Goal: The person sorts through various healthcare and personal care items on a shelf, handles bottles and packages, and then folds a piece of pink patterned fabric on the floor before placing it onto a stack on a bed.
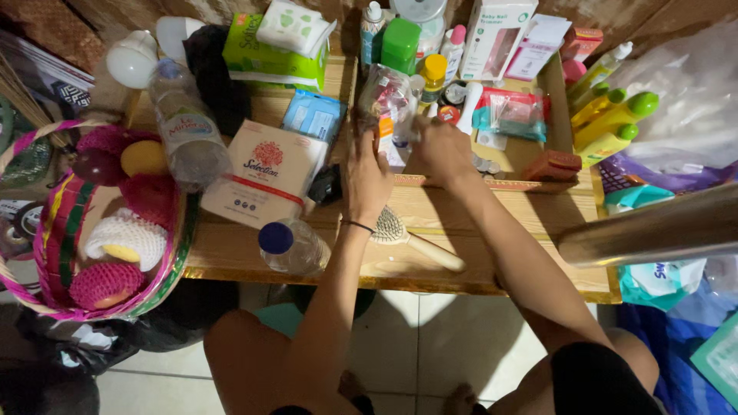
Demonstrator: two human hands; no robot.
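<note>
Head view of a crowded wooden table (461,211). The left hand (366,178) and right hand (443,148) meet over a small clear plastic packet (387,107) near the middle of the table, at the front edge of a shallow wooden tray (565,115). The left fingers are curled against the packet's lower part and appear to have hold of it; the right fingers are bent at its right side, but whether they grip it cannot be told, since the back of the hand hides them.

Risk, as a judgement: upright bottles stand close behind the packet, so a tug or a lifted elbow could topple them; the 1 water bottle with a blue cap (292,246) sits near the table edge beside the left forearm and could be knocked to the floor.

Counts: 2 clear water bottles, the second lying tilted (187,132); 1 wooden hairbrush (415,240) under the wrists; 1 white carton with a red emblem (265,175); 1 blue wipes pack (314,115); 1 woven basket (46,253) holding 4 net-wrapped fruits, 3 pink and 1 white; 2 yellow bottles with green caps (611,123).
</note>
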